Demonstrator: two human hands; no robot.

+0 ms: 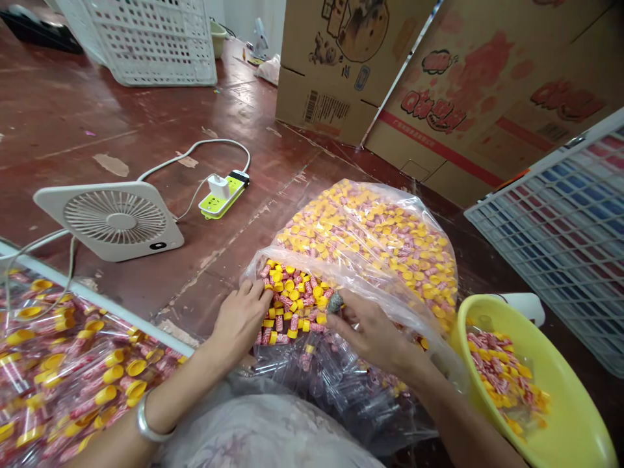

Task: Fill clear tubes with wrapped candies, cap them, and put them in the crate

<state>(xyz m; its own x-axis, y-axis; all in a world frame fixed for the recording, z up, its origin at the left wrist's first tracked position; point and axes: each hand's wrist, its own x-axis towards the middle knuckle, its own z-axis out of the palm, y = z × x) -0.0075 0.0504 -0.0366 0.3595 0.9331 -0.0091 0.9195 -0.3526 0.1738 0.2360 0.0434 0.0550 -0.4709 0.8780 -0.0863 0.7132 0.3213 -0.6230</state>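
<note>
A layer of small red-and-white pieces with yellow caps [292,299] lies at the mouth of a large clear plastic bag [370,227], which is full of the same pieces. My left hand [241,318] rests at the left edge of this layer, fingers bent over it and holding nothing that I can see. Across from it, my right hand [365,328] touches the right side with thumb and fingers apart. A dark grey lump [335,302] sits at its fingertip; whether it is worn or held is unclear. Clear plastic tubes [322,374] lie below, close to my lap.
At left stand a white fan [121,221] and a power strip [224,195] with cables. A tray edge [97,296] borders many filled tubes [73,370]. A yellow basin [560,403] is at right. Cardboard boxes [336,71] and white baskets [156,39] stand behind.
</note>
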